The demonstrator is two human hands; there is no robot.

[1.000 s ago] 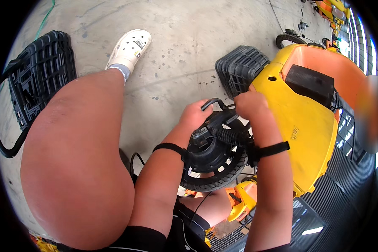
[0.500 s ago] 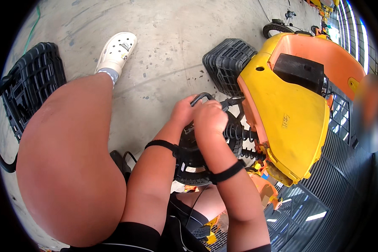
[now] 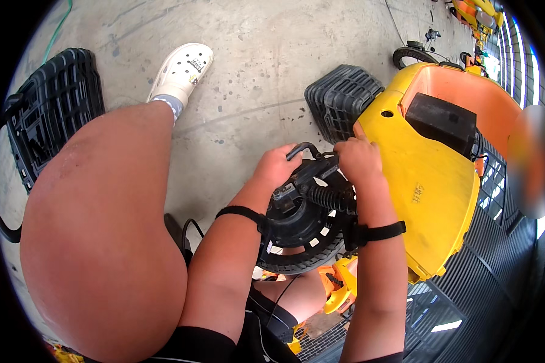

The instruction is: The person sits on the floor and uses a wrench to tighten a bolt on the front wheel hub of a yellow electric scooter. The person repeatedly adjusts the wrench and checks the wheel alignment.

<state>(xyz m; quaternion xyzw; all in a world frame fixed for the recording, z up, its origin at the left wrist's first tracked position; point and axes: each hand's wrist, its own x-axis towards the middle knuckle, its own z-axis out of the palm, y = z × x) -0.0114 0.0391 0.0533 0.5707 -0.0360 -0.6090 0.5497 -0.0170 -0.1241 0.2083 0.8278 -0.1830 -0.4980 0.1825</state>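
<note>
My left hand [image 3: 277, 166] is closed round a bent black tube [image 3: 304, 147] above the wheel. My right hand [image 3: 360, 160] has moved to the near edge of the yellow body shell [image 3: 427, 193], its fingers curled in beside the black metal arm; what they grip is hidden. Between my forearms sits a black wheel [image 3: 300, 233] with a treaded tyre. A black coil-spring shock absorber [image 3: 330, 196] runs from the wheel's bracket [image 3: 287, 198] towards the shell. Both wrists wear black straps.
A stack of black plastic crates [image 3: 342, 100] stands beyond the shell. Another black slatted crate [image 3: 57, 112] is at far left. Inside the shell lies a black box [image 3: 442, 121]. My leg, with a white clog [image 3: 181, 69], fills the left. Another wheel [image 3: 415, 57] lies far right.
My right hand has left the bent tube beside my left hand and moved right to the shell's edge. My left hand keeps its hold. The wheel's bracket and spring now show more fully.
</note>
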